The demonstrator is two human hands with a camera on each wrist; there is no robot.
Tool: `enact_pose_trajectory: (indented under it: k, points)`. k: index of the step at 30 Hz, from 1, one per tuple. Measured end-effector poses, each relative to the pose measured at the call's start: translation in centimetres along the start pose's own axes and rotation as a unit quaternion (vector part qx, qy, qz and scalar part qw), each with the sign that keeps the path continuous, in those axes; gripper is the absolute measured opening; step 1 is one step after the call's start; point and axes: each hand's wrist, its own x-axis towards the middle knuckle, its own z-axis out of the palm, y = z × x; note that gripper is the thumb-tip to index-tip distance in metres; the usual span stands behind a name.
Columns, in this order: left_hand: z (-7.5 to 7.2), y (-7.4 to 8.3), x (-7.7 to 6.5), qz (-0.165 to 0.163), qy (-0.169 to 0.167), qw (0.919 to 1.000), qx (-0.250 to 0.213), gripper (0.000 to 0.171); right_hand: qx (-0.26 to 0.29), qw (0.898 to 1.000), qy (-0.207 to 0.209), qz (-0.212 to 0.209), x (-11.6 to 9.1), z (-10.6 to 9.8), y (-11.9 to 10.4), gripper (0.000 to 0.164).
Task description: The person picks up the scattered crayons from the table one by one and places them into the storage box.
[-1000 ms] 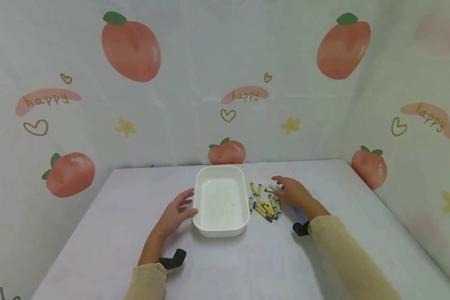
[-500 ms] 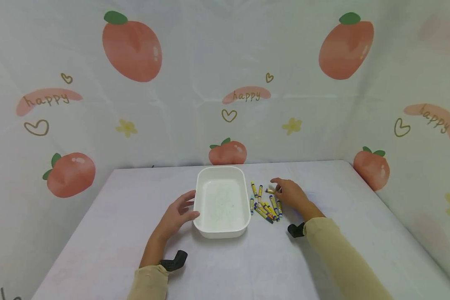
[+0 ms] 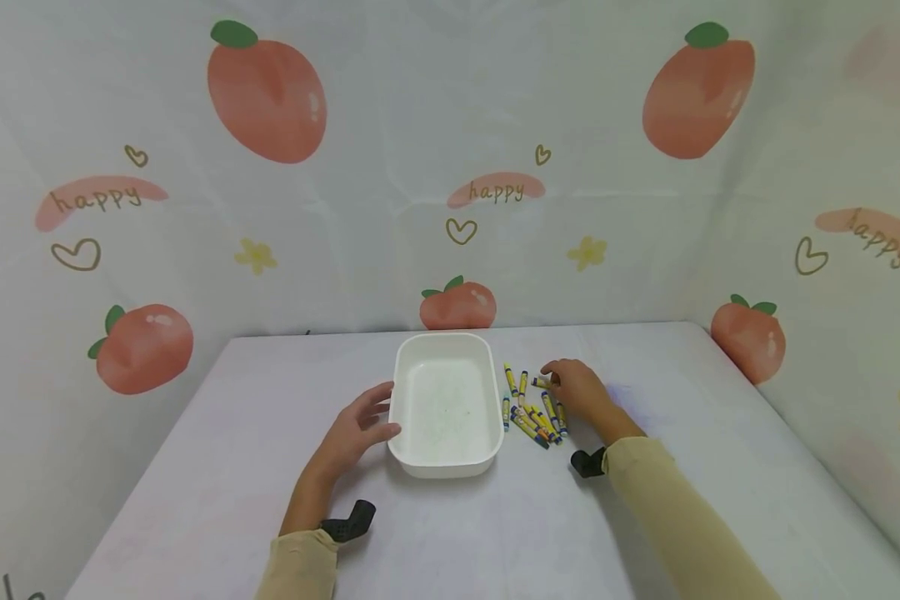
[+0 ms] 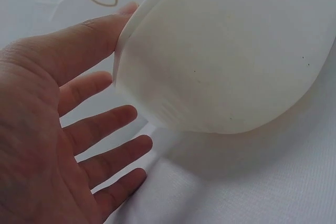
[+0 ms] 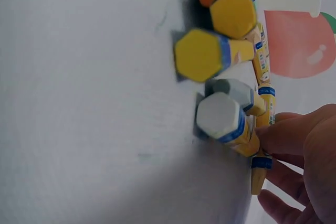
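A white rectangular tray [image 3: 444,470] stands in the middle of the table. At its left side is my left hand [image 3: 351,431]; in the left wrist view the thumb lies along the tray's rim [image 4: 124,42] and the other fingers spread loosely beside its outer wall. Right of the tray, several yellow-wrapped crayons [image 3: 530,427] lie scattered. Over the far right of this group, my right hand [image 3: 579,388] pinches a crayon [image 3: 538,382] between thumb and fingers. In the right wrist view this crayon [image 5: 258,181] shows a tan tip, and its middle is partly hidden by the thumb.
Thick grey-white and yellow crayon ends [image 5: 198,56] lie close beside the right hand. A pale cloth covers the table [image 3: 450,542]. Behind it hangs a white curtain [image 3: 375,250] printed with fruit and hearts. Each wrist wears a black mount [image 3: 350,522].
My right hand has come down and slightly left, its fingers closing round the crayon at the far right. The left hand stays at the tray's side. The view has shifted slightly.
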Motion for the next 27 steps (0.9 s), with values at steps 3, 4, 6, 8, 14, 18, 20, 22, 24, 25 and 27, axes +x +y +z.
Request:
enact_pose_trajectory:
  k: [3,4,6,8,14,18,20,22,24,25,27]
  points:
    - [-0.1,-0.1,0.0,-0.011,-0.002,0.9999,-0.003,0.067,0.0,1.0,0.015,-0.015,0.0,0.0,-0.2,0.029]
    - [-0.1,-0.1,0.0,-0.014,-0.003,0.9999,-0.005,0.068,0.001,1.0,0.018,-0.02,0.0,-0.1,-0.3,0.029]
    - [-0.1,-0.4,0.1,-0.018,-0.004,0.9998,-0.006,0.068,0.0,0.999,0.028,-0.032,0.0,-0.1,-0.6,0.027]
    - [-0.1,-0.8,0.2,-0.017,-0.002,0.9998,-0.005,0.069,0.003,0.999,0.037,-0.039,0.1,-0.3,-0.9,0.025]
    - [0.1,-3.3,1.2,-0.011,0.006,0.9999,-0.004,0.07,0.041,0.997,0.055,-0.043,0.4,-0.9,-2.2,0.021]
    - [0.0,-4.0,1.5,-0.004,0.006,0.9999,-0.009,0.07,0.067,0.995,0.059,-0.043,0.5,-1.1,-2.8,0.02]
    - [0.0,-4.1,1.6,-0.004,0.005,1.0,-0.007,0.071,0.079,0.994,0.059,-0.044,0.5,-1.2,-3.2,0.021]
    - [0.0,-4.2,1.6,-0.005,0.005,1.0,-0.004,0.071,0.091,0.993,0.055,-0.043,0.6,-1.2,-3.5,0.021]
    - [0.1,-4.1,1.6,-0.006,0.005,1.0,-0.004,0.071,0.101,0.993,0.048,-0.044,0.7,-1.4,-3.9,0.022]
    - [0.2,-3.9,1.5,-0.011,0.004,0.9999,-0.002,0.071,0.102,0.993,0.044,-0.046,0.7,-1.4,-4.1,0.022]
    - [0.1,-2.8,1.1,-0.014,0.002,0.9999,0.001,0.071,0.105,0.993,0.038,-0.05,0.8,-1.5,-4.5,0.022]
